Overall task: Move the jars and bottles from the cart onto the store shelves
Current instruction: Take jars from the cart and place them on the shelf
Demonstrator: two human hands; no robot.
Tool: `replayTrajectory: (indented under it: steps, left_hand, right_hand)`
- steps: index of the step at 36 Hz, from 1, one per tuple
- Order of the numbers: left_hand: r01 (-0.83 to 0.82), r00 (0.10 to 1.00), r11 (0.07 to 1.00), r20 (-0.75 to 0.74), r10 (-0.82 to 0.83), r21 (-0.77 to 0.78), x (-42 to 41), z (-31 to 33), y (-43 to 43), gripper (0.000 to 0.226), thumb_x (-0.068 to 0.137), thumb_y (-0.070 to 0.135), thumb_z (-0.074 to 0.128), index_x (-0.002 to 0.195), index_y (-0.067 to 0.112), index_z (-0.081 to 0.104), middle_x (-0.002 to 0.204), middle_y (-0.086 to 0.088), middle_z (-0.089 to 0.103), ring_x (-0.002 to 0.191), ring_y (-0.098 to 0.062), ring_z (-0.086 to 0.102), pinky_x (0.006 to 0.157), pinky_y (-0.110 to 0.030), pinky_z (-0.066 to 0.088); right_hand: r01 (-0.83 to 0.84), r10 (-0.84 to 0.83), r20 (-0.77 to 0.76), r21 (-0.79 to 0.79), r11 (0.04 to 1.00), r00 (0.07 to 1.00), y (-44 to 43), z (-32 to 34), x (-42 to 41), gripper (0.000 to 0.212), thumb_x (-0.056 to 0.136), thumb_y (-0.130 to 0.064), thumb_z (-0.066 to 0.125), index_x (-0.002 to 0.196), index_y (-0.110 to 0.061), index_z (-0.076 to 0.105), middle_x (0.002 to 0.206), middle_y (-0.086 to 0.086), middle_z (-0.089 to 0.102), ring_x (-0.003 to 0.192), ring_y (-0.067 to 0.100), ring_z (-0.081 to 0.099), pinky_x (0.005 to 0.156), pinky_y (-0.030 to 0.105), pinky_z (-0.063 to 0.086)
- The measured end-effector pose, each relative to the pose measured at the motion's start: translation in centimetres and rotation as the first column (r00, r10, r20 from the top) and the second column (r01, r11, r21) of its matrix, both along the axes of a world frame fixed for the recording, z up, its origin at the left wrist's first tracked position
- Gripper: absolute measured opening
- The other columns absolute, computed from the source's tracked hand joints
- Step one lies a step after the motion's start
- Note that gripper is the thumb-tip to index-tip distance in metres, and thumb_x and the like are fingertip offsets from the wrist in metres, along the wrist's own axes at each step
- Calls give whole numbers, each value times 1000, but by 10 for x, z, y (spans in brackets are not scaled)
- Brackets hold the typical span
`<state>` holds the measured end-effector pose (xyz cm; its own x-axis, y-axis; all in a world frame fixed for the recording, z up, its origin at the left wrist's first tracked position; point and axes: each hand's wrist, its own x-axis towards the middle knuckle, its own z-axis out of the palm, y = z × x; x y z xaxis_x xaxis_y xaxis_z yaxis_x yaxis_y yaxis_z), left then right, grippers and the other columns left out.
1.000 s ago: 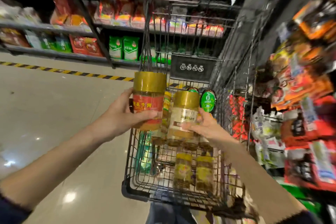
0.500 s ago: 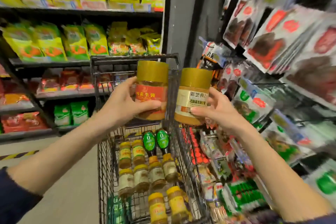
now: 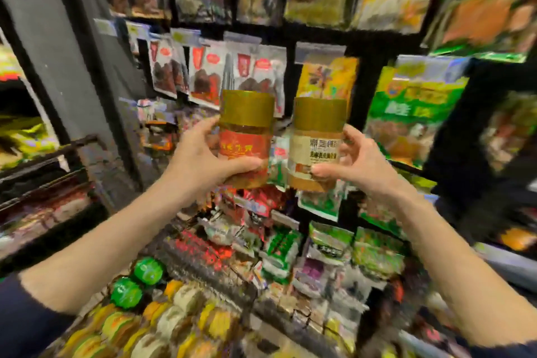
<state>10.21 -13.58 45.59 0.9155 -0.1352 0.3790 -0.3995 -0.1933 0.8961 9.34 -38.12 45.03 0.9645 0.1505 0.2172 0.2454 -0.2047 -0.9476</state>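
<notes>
My left hand (image 3: 200, 158) grips a gold-lidded jar with a red label (image 3: 245, 136), held upright at chest height. Beside it, my right hand (image 3: 359, 163) grips a second gold-lidded jar with a cream label (image 3: 316, 145). The two jars stand nearly side by side in front of the store shelves (image 3: 319, 29). Below my arms the wire cart (image 3: 203, 267) holds several yellow-lidded jars (image 3: 186, 320) and two green-capped bottles (image 3: 136, 282). The picture is blurred by motion.
Hanging packets of dried goods (image 3: 218, 73) and green and yellow bags (image 3: 412, 107) fill the shelves ahead. More packets (image 3: 328, 244) lie on the lower shelf right of the cart. A grey pillar (image 3: 58, 46) stands at the left.
My view has swung right from the aisle to face the shelves. Both hands lifted their jars out of the cart and now hold them up before the hanging packets.
</notes>
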Motion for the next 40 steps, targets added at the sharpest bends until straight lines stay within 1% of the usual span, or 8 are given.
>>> replayTrajectory:
  steps: [4,10,14,16,23,28,34,40]
  left_hand:
    - [146,989,989,15,-146,18,-13,11,-57,87,38,36,81,119,23,51,97,5,69,77,-2,69,76,-21,57]
    - [347,936,937,47,-349,43,-40,26,-148,92,36,42,81,121,23,51,100,5,69,85,-2,69,75,-16,55]
    - [457,888,889,46,-457,22,-62,32,-211,78,35,42,80,107,40,48,96,14,65,82,7,67,71,-9,53]
    - [485,873,874,50,-485,3,-74,32,-243,81,36,38,81,110,34,49,95,16,65,80,8,66,70,-8,52]
    - [544,839,839,44,-543,-13,-110,24,-354,74,43,29,83,108,36,48,98,11,66,83,5,67,71,-11,53]
    - [551,834,834,50,-549,-24,-131,17,-415,99,38,41,82,128,23,46,111,1,68,99,-7,67,85,-25,55]
    - [523,851,852,67,-521,-19,-141,13,-463,96,42,40,82,129,21,45,118,1,65,105,-8,63,90,-27,53]
    - [471,876,881,99,-472,33,-124,14,-496,108,48,41,83,141,15,36,127,1,60,113,-8,59,97,-35,51]
  right_hand:
    - [169,-168,42,-7,986,985,-53,13,-54,92,52,-22,80,133,-11,41,120,7,63,102,16,67,86,30,55]
    - [385,-379,95,-45,922,920,-132,25,-126,80,58,-18,84,129,-13,46,116,7,67,100,18,68,84,37,57]
    - [468,-460,119,-49,882,880,-183,30,-172,77,58,-18,81,127,-15,47,115,6,67,99,18,68,82,33,57]
    - [501,-493,127,-47,864,861,-209,30,-192,76,57,-17,79,126,-15,47,113,5,67,97,16,69,80,31,58]
    - [592,-582,124,-63,804,804,-306,25,-252,88,53,-32,90,128,-19,45,114,7,67,99,19,69,84,37,57]
    - [615,-603,136,-70,785,786,-367,25,-278,83,56,-25,84,129,-19,45,112,7,68,99,20,68,88,45,55]
    - [635,-624,146,-43,771,767,-417,22,-282,99,41,-46,90,127,-21,47,111,5,68,99,20,68,85,41,56]
    - [603,-585,176,-70,795,791,-449,19,-263,91,47,-35,88,127,-23,47,112,3,68,100,17,68,88,46,55]
